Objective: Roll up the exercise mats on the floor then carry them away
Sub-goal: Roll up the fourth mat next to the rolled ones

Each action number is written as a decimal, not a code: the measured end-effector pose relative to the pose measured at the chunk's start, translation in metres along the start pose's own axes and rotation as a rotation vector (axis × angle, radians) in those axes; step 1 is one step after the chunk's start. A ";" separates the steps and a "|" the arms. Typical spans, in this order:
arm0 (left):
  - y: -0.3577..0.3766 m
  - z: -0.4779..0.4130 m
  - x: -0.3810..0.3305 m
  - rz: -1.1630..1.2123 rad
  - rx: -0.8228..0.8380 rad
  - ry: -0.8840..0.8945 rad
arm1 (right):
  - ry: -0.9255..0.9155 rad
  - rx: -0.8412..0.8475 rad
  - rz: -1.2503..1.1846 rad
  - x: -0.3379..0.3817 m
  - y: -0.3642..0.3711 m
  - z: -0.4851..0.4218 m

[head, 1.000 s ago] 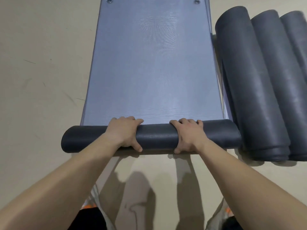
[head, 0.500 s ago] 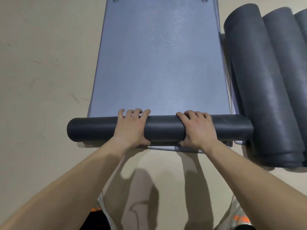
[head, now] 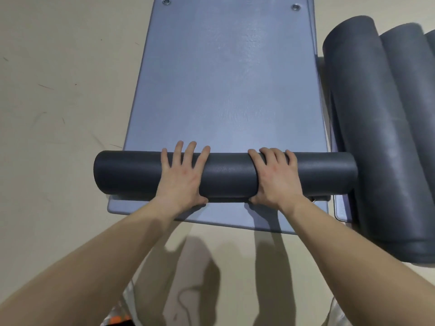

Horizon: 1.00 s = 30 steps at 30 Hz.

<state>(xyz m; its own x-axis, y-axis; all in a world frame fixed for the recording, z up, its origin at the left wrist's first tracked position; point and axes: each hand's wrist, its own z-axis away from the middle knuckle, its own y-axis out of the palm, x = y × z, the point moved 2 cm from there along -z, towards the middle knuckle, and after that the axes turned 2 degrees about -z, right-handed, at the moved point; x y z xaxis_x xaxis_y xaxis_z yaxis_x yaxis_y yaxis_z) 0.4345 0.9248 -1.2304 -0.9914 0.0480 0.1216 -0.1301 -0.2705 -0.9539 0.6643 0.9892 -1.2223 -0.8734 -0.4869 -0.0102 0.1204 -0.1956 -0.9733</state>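
A blue-grey exercise mat (head: 230, 78) lies flat on the floor, running away from me. Its near part is wound into a dark roll (head: 228, 175) lying crosswise. My left hand (head: 181, 177) presses on top of the roll left of centre, with fingers straight and spread and tips reaching past its far side. My right hand (head: 275, 180) holds the roll right of centre, with fingers curled over the top and thumb tucked against the near side. The near end of a second flat mat (head: 235, 215) shows beneath the roll.
Several rolled dark mats (head: 372, 125) lie side by side lengthwise at the right, close to the roll's right end. Two metal eyelets (head: 166, 1) sit at the flat mat's far end. Beige floor (head: 58, 114) spreads to the left and in front of me.
The roll has moved away from me along the mat and grown thicker, uncovering the near end of a mat underneath. My left fingers have straightened out over the roll.
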 end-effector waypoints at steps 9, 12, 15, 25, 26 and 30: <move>0.000 -0.019 0.012 0.023 0.048 0.099 | -0.092 0.100 0.001 -0.012 -0.002 -0.021; -0.005 0.007 0.002 0.040 0.144 0.111 | -0.115 0.247 -0.040 -0.005 -0.007 -0.001; -0.006 0.050 -0.012 0.083 0.278 0.145 | -0.125 0.395 -0.122 0.004 -0.011 0.038; -0.012 0.071 -0.022 0.143 0.371 0.076 | -0.003 0.271 -0.085 0.025 0.003 0.084; -0.009 0.082 -0.027 0.111 0.301 0.043 | -0.023 0.305 -0.097 0.022 0.000 0.076; -0.004 0.081 -0.021 0.129 0.132 0.027 | -0.055 0.483 -0.159 0.013 -0.016 0.040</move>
<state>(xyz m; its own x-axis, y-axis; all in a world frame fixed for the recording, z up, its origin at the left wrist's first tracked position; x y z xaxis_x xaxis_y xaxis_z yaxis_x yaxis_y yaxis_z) 0.4546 0.8473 -1.2071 -0.9995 0.0301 -0.0080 -0.0047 -0.4001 -0.9164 0.6699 0.9523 -1.1975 -0.8740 -0.4607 0.1546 0.2036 -0.6361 -0.7442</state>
